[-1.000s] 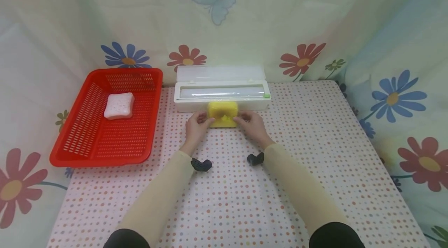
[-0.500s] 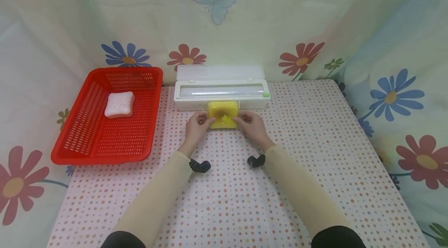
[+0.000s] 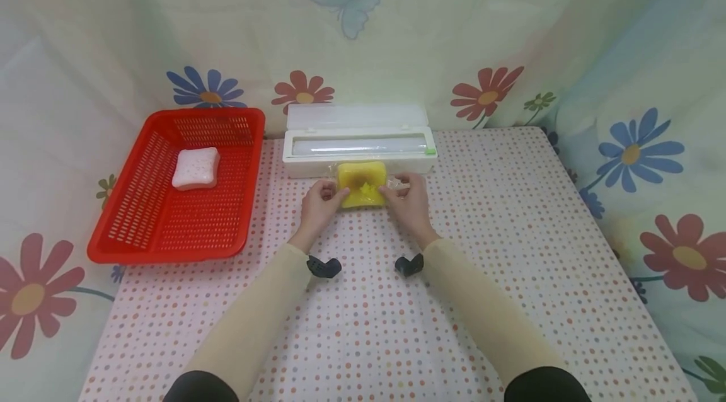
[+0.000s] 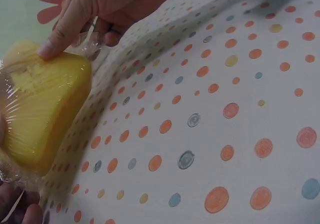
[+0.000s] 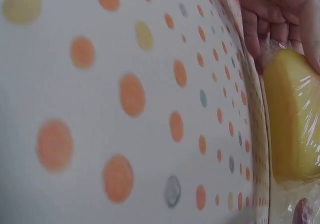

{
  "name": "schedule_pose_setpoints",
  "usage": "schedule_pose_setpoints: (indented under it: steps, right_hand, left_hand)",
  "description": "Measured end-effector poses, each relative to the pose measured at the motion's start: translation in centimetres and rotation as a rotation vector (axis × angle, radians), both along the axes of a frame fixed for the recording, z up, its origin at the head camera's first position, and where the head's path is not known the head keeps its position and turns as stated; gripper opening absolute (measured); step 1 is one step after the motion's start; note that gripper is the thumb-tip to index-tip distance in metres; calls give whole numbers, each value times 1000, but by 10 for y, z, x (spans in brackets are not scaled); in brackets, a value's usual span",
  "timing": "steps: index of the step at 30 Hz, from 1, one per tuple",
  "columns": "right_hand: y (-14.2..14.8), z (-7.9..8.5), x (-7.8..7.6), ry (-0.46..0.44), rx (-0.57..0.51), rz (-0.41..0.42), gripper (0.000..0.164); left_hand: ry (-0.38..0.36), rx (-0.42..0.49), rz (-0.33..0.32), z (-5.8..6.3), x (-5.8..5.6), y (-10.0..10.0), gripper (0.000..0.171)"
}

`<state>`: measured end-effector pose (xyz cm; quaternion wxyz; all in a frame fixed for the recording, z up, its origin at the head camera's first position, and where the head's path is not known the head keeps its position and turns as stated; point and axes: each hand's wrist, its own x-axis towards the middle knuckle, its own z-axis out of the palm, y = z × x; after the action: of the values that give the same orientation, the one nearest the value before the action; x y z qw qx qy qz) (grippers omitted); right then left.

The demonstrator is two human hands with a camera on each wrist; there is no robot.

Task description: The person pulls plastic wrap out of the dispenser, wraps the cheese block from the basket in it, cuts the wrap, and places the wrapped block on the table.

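Sitting in the red basket [image 3: 142, 213] at the left is a pink sponge [image 3: 195, 169]. Left hand [image 3: 320, 200] and right hand [image 3: 408, 197] pinch cling film round a yellow sponge [image 3: 361, 183] between them on the dotted tablecloth [image 3: 510, 213], just before the white film dispenser [image 3: 360, 150].

— How do the arms lie?

— Both forearms, in pale sleeves, reach forward and converge, a small black camera at each wrist.

— And the hands?

— The left hand [image 3: 320, 199] has its fingers curled inward, thumb toward the right. The right hand [image 3: 407, 197] mirrors it, fingertips [image 4: 50, 48] pinching and pressing down, knuckles up.
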<state>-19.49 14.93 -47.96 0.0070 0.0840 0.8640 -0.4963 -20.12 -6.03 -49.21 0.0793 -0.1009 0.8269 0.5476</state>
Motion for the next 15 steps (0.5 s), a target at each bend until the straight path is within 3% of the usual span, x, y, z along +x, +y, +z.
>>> schedule_pose_setpoints:
  steps: [5,8,11,15]
  right_hand:
    - [-1,0,1,-77,-133,-91,97]
    - [-2,4,0,-163,-200,-101,107]
    - [-3,8,-1,-205,-207,-93,102]
    - [-3,11,-4,-201,-177,-59,81]
  left_hand:
    - [-16,45,-1,1,-3,-1,52]
    - [-49,67,4,2,-3,-1,57]
    - [-75,104,18,4,-2,-1,64]
    - [-78,175,-2,4,-3,-3,73]
